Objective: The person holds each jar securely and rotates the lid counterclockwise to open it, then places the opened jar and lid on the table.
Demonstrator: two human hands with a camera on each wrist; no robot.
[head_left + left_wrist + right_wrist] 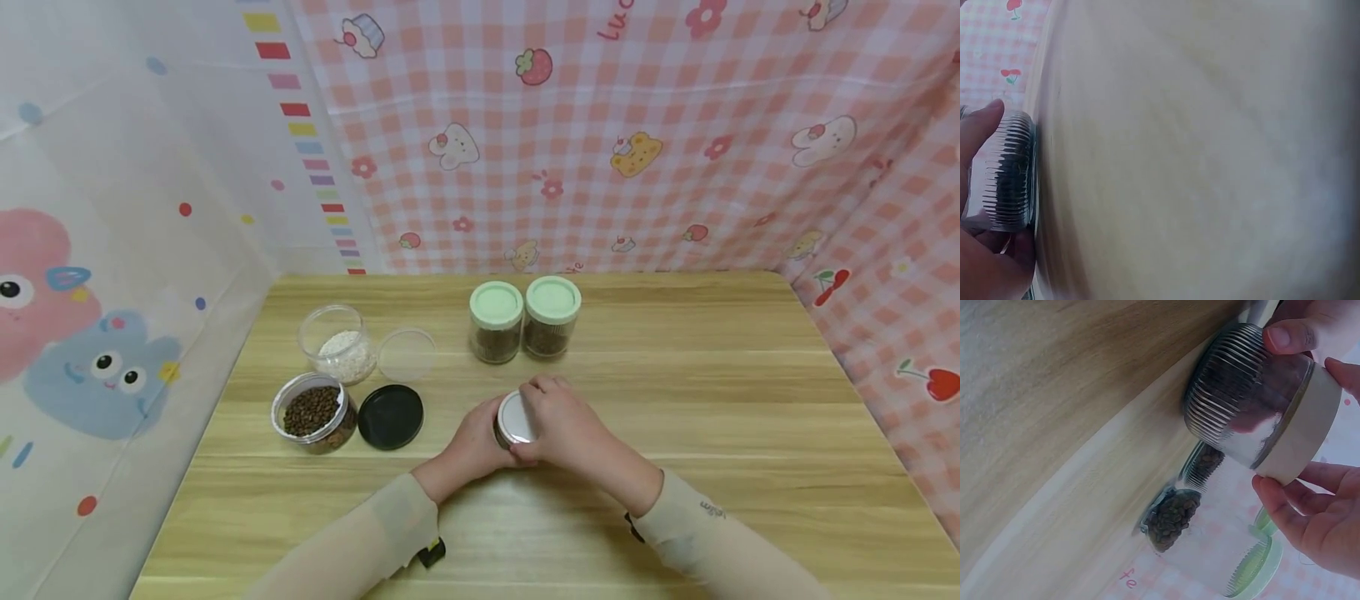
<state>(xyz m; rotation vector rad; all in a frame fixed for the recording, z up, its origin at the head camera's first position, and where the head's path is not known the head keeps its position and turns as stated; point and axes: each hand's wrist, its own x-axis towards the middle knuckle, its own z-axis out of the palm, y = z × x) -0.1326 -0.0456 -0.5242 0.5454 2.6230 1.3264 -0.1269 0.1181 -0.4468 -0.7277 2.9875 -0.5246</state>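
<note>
A ribbed glass jar (1225, 390) with dark contents stands upright on the table in front of me. My left hand (477, 439) grips its body, the thumb across the ribbed side (1013, 175) in the left wrist view. From above, my right hand (566, 425) holds the white lid (514, 418), fingers and thumb around its rim. In the right wrist view the lid sits on the jar's mouth. Just behind stand two jars with pale green lids, the left jar (496, 323) and the right jar (552, 318), both with dark brown contents.
To the left are an uncovered tub of brown pellets (312, 412) and a clear tub of white grains (347, 354). Beside them lie a black lid (391, 417) and a clear disc (407, 355). Checked cloth (570, 217) hangs along the table's back edge.
</note>
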